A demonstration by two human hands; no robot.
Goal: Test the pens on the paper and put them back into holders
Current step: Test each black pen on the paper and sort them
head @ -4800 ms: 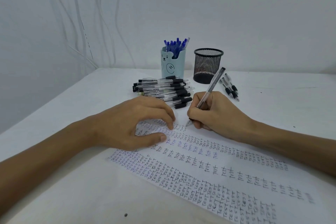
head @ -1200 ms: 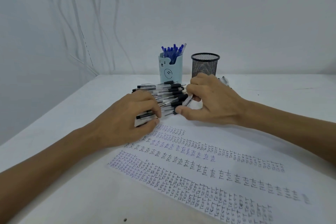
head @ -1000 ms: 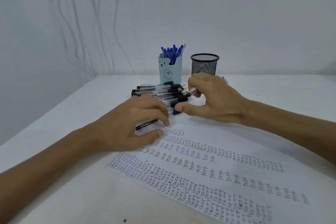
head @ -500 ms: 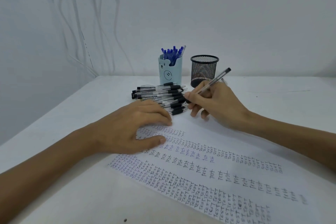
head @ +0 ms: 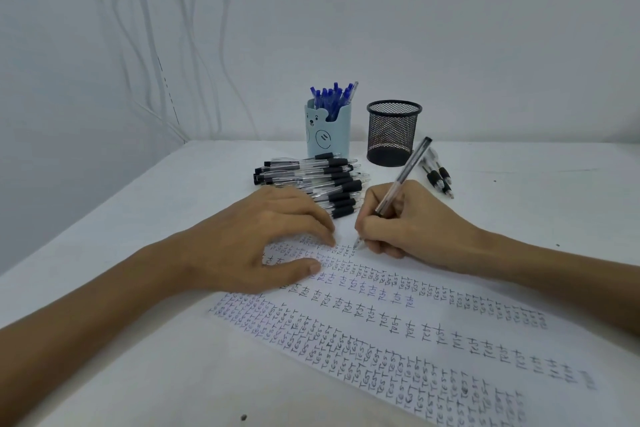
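Observation:
My right hand (head: pixel 412 225) grips a clear black pen (head: pixel 403 177), its tip touching the sheet of paper (head: pixel 433 329) near the top row of written "TEST" words. My left hand (head: pixel 256 239) presses the paper's upper left corner with spread fingertips. Behind the hands lies a pile of black pens (head: pixel 311 180). A light blue bear holder (head: pixel 328 130) holds several blue pens. To its right stands a black mesh holder (head: pixel 393 132), which looks empty. A few black pens (head: pixel 438 175) lie to the right of the mesh holder.
All of this sits on a white table (head: pixel 138 236) pushed against white walls. White cables (head: pixel 145 45) hang down the wall at the back left. A small dark speck (head: pixel 243 417) lies near the table's front edge.
My right hand picked a black pen from the pile, turned it upright and brought its tip down to the paper. My left hand slid from the pile back onto the paper.

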